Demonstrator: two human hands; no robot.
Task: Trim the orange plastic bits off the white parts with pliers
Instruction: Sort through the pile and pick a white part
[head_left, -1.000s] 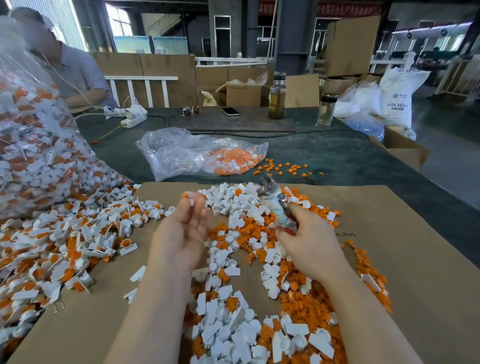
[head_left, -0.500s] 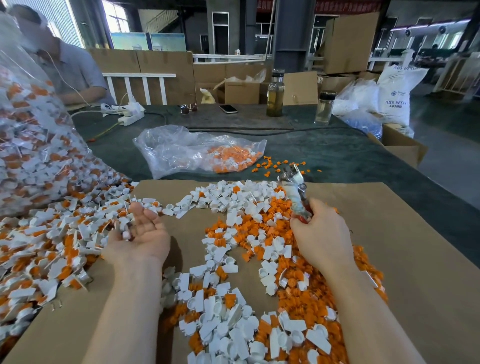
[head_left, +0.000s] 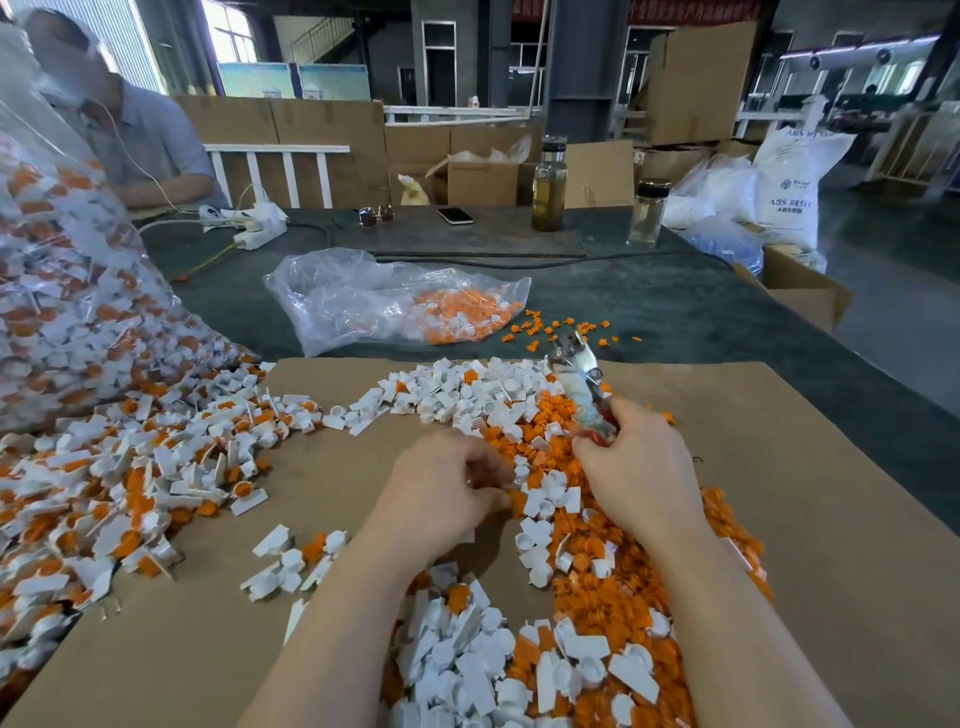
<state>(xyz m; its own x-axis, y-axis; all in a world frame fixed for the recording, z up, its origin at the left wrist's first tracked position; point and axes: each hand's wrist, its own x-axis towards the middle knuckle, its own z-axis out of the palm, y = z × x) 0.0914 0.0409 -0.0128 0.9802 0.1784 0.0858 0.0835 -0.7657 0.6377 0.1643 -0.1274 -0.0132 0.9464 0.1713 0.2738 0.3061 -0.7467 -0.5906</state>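
A dark green table (head_left: 675, 306) fills the view, and on its near half lies a big cardboard sheet (head_left: 810, 519). At far left a huge clear sack (head_left: 67, 291) bulges with untrimmed pieces, and a spill of untrimmed pieces (head_left: 119, 483), white with orange attached, runs out from it across the cardboard. Down the middle lies a mixed heap: white parts (head_left: 467, 670) in front and along the far edge, orange bits (head_left: 618, 571) piled thick under the right arm. Beyond the cardboard a smaller clear bag (head_left: 384, 301) holds more orange scraps. At the table's far side stand two bottles (head_left: 548, 182), with a phone (head_left: 454, 215) and a power strip (head_left: 254, 223).

Now the hands: the right hand (head_left: 639, 467) is wrapped round the red handles of the pliers (head_left: 579, 379), tips pointing up and away, their jaws parted a little. The left hand (head_left: 441, 493) sits low at the heap's edge, fingers curled inward, apparently pinching something small, but I can't make out what.
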